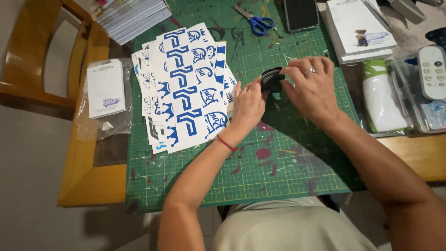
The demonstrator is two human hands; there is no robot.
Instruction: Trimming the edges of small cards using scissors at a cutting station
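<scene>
Both hands meet over the green cutting mat [288,153]: the left hand [248,104] and right hand [312,86] pinch a small black piece [272,79] between their fingers, above the mat beside the blue sticker sheets [186,88]. Firm, steady fingertip grips suit it best.

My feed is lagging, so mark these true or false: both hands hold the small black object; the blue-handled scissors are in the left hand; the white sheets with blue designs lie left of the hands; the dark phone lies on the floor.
1. Both hands, left hand and right hand, hold the small black object: true.
2. False: the blue-handled scissors lie untouched on the green cutting mat.
3. White sheets with blue designs lie left of the hands: true.
4. False: the dark phone lies on the mat's far edge.
</scene>
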